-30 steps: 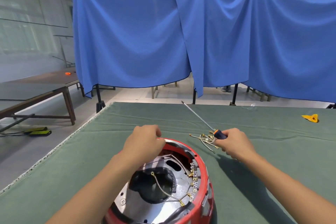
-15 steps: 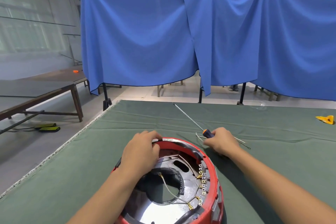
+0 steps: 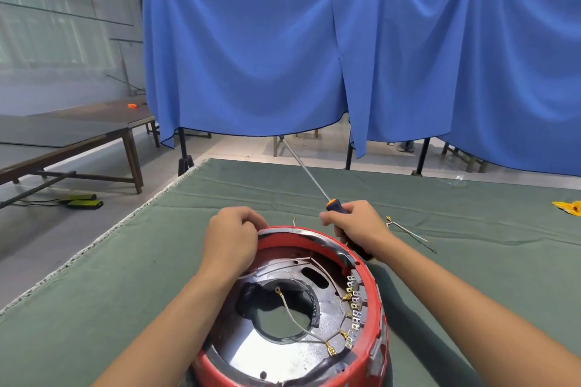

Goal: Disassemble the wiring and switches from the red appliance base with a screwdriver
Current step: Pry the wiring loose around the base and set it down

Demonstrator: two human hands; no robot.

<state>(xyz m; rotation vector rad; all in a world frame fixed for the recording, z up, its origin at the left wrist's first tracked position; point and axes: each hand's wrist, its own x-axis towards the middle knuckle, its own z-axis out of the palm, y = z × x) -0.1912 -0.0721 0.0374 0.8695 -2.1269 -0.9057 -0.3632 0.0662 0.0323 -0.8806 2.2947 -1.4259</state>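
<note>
Red appliance base (image 3: 374,308) sits on the green worktop (image 3: 125,276) below both hands; left hand (image 3: 231,240) curls over its far rim, nearer. Right hand (image 3: 358,226), fisted round the screwdriver (image 3: 333,206), points its shaft up and away from the terminals (image 3: 353,308).

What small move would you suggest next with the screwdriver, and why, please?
Probably swing the screwdriver tip down into the red base. The right hand grips its handle with the shaft pointing up and away, the left hand steadies the rim, and the wire and the terminals remain attached inside.
</note>
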